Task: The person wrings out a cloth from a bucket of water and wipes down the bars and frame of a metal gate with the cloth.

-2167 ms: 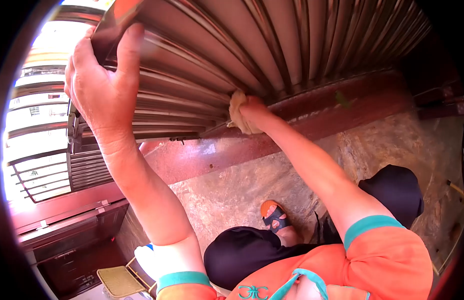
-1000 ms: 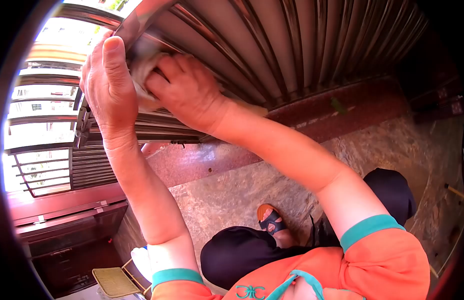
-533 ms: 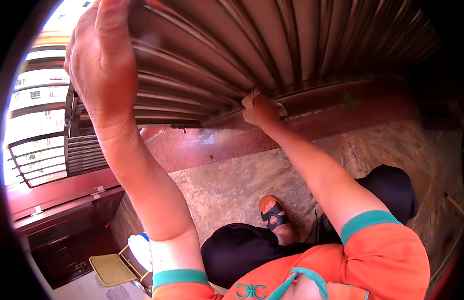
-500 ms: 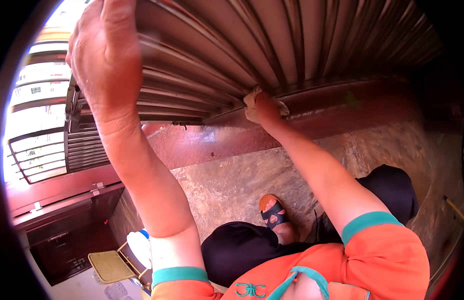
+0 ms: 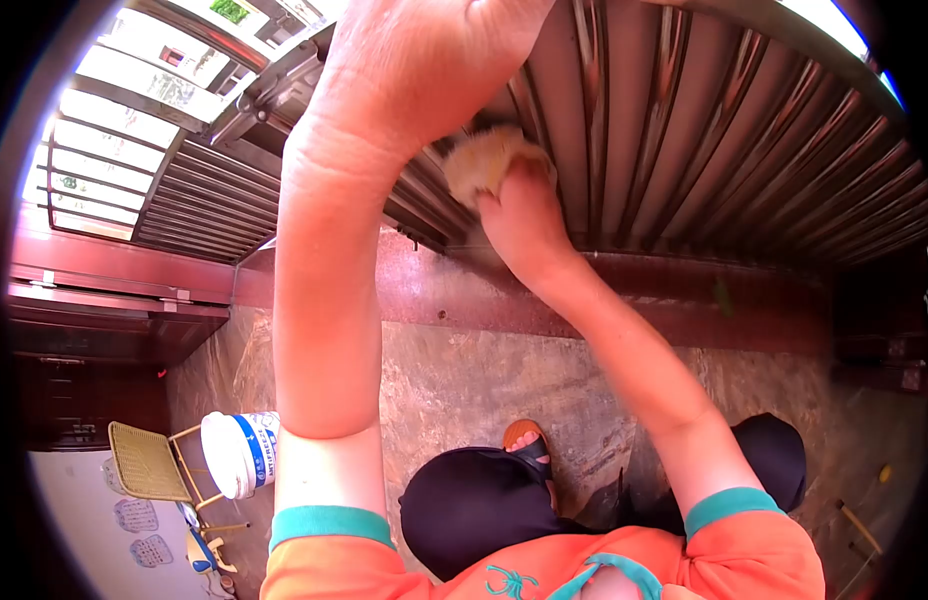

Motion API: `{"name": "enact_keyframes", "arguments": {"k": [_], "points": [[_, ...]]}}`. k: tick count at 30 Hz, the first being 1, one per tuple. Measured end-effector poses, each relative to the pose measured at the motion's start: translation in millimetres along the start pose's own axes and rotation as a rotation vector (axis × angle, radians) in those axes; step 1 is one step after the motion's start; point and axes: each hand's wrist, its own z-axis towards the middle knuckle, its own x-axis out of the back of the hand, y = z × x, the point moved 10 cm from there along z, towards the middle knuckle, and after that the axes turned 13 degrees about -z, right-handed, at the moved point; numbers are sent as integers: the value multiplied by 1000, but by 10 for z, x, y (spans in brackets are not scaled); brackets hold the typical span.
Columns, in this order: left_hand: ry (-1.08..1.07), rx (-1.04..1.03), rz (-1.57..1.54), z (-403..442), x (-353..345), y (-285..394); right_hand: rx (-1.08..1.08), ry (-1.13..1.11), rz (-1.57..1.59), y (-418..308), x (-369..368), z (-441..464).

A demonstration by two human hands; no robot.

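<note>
My right hand (image 5: 527,215) is closed on a pale yellowish cloth (image 5: 476,168) and presses it to the upright metal bars (image 5: 634,130), just above their lower ends. The cloth is bunched and slightly blurred. High in the view, my left hand (image 5: 434,75) reaches up close in front of the bars. Its fingers run past the top edge, so whether they grip anything is hidden. Below the bars runs a dark red ledge (image 5: 624,290).
To the left lie a white bucket (image 5: 227,455) with a blue label and a small woven-seat chair (image 5: 144,460). A barred window (image 5: 109,140) opens at the upper left. Stone-patterned floor (image 5: 434,370) surrounds my sandalled foot (image 5: 529,440).
My right hand has moved the cloth from the bottom rail up onto the bars. My left hand now appears further right, and the whole view has shifted, bringing the bucket into sight.
</note>
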Motion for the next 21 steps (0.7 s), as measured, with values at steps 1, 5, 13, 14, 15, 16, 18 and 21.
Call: {"name": "enact_keyframes", "arguments": {"k": [1, 5, 13, 14, 15, 16, 18, 21], "points": [[-33, -23, -62, 15, 4, -37, -12, -10, 40, -158, 135, 124], [6, -200, 26, 19, -20, -169, 109, 5, 133, -721, 676, 448], [17, -276, 243, -276, -81, -163, 303, 423, -225, -864, 675, 388], [25, -276, 259, -317, -85, -186, 271, 429, -298, -807, 593, 355], [33, -271, 274, -355, -86, -208, 242, 428, -361, -741, 515, 328], [36, -269, 290, -395, -96, -222, 214, 415, -408, -658, 428, 301], [41, -268, 311, -466, -96, -244, 165, 371, -478, -486, 253, 244], [47, -265, 333, -561, -109, -254, 106, 278, -536, -165, -63, 143]]}}
